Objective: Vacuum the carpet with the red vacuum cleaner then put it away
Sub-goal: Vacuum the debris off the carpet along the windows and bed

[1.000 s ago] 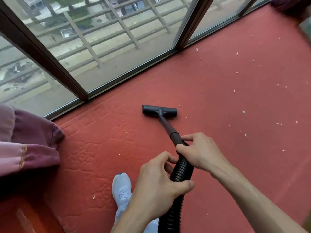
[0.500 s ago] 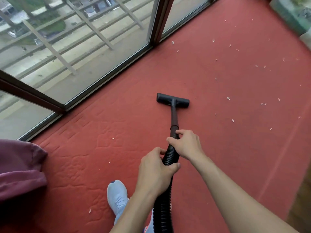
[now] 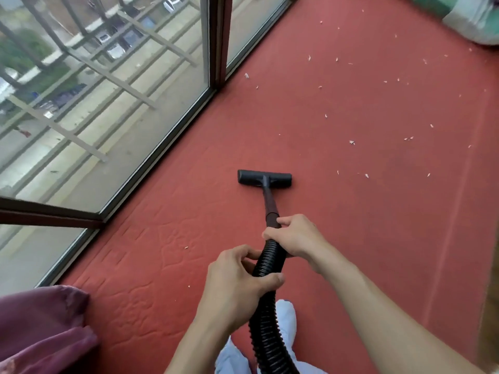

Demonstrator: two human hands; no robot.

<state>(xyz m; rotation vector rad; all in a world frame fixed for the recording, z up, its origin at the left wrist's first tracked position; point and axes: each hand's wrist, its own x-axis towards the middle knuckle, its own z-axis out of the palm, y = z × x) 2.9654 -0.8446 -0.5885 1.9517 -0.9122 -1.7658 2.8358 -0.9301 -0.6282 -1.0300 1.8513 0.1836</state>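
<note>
A black vacuum nozzle [image 3: 264,178] lies flat on the red carpet [image 3: 364,211], joined to a dark wand [image 3: 270,206] and a ribbed black hose [image 3: 266,325]. My right hand [image 3: 297,236] grips the top of the hose where it meets the wand. Lower down, my left hand [image 3: 237,282] holds the hose, thumb across it. The vacuum's red body is out of view. Several small white scraps [image 3: 351,142] are scattered over the carpet to the right of and beyond the nozzle.
A floor-to-ceiling window with a dark frame [image 3: 216,41] runs along the left. A maroon cushion [image 3: 40,327] sits at the lower left. My pale shoe [image 3: 286,317] stands under the hose. Light bedding or fabric [image 3: 472,20] lies at the top right.
The nozzle has moved to the right along the carpet, away from the window, and the view has swung right with it. Both hands keep their hold on the hose.
</note>
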